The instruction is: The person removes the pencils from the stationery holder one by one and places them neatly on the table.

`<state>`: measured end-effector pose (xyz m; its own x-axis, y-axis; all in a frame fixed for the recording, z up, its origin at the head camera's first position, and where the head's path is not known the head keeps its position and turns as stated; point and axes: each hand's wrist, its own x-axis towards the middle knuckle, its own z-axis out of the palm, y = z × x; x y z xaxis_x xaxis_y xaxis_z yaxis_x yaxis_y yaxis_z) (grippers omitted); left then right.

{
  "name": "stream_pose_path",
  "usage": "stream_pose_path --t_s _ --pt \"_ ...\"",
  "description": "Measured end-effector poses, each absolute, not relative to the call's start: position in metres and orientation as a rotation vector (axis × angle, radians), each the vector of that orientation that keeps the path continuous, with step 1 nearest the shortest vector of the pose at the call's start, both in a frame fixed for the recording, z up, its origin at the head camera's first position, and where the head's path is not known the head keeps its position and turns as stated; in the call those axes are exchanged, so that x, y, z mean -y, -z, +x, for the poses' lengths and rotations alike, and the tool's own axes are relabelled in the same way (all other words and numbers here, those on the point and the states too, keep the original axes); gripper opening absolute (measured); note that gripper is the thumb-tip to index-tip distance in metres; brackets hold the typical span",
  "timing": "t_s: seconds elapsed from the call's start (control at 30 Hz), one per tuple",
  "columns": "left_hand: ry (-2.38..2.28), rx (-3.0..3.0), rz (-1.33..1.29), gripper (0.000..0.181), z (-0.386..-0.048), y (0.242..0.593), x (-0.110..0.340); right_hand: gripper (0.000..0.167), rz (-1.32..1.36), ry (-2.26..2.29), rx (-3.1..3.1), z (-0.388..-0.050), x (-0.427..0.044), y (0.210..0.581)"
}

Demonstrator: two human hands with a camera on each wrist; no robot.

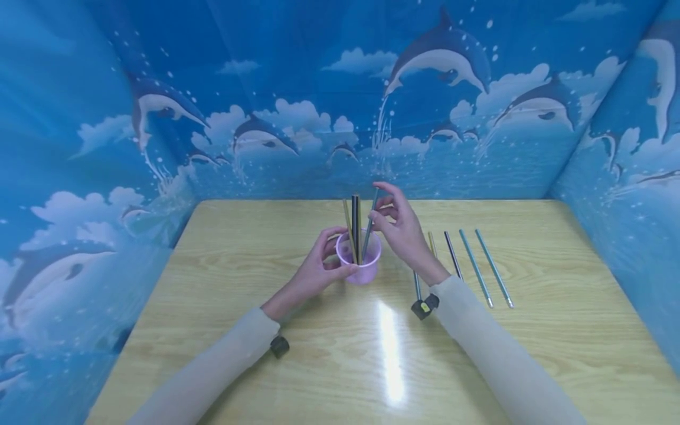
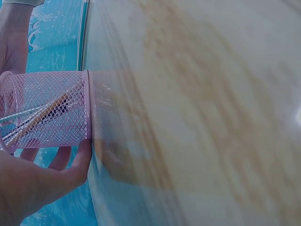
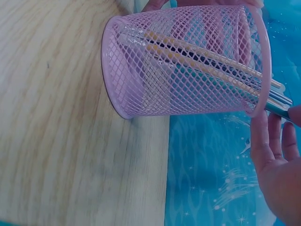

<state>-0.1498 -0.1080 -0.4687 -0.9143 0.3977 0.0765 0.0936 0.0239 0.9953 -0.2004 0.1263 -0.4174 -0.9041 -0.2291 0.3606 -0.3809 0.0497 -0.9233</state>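
One teal pencil [image 1: 368, 236], upper part pinched by right hand [image 1: 401, 229], slants into pink cup [image 1: 363, 275]; left hand [image 1: 323, 258] grips cup.

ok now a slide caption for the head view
Left fingers hold a pink mesh cup of pencils; right fingers pinch a teal pencil partly inside, with loose pencils on the table.

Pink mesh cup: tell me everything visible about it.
The pink mesh cup is a round, open-topped holder with see-through diamond mesh walls, a smooth top rim and a rimmed base; it looks like metal, possibly plastic. It stands upright on the wooden table. The left hand grips its side. Several pencils lean inside. The right hand pinches a teal pencil, its lower end inside.
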Motion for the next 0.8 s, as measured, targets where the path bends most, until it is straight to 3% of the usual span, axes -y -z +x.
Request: stream_pose_path --t_s 0.8 --pt "-1.993 -2.067 0.505 0.083 -0.149 0.469 0.108 0.062 0.649 -2.012 2.133 -0.200 -0.144 0.405"
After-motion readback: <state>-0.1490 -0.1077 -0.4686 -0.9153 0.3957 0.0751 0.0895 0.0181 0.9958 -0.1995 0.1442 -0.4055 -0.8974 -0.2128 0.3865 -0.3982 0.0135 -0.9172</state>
